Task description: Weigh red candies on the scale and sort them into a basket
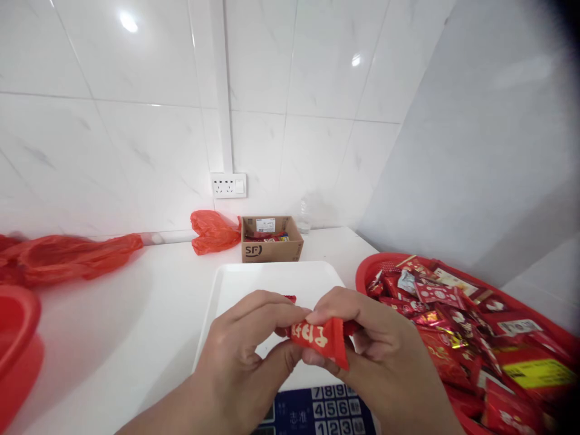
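A small red wrapped candy (315, 337) with pale lettering and a crimped end is pinched between both my hands. My left hand (249, 338) grips its left side with thumb and fingers. On the other side, my right hand (376, 338) holds it near the crimped end. A bit of red wrapper shows behind the fingers; I cannot tell whether it is a separate piece. Beneath the hands lies a white weighing tray (254, 275) on a scale, whose dark blue keypad (294, 411) is partly covered by my wrists.
On the right stands a red basket (368, 266) full of red packaged sweets (439, 296). A cardboard box (272, 251) holding packets sits behind the scale. Red plastic bags (215, 232) lie along the wall, and a red tub (18, 338) is at the left edge.
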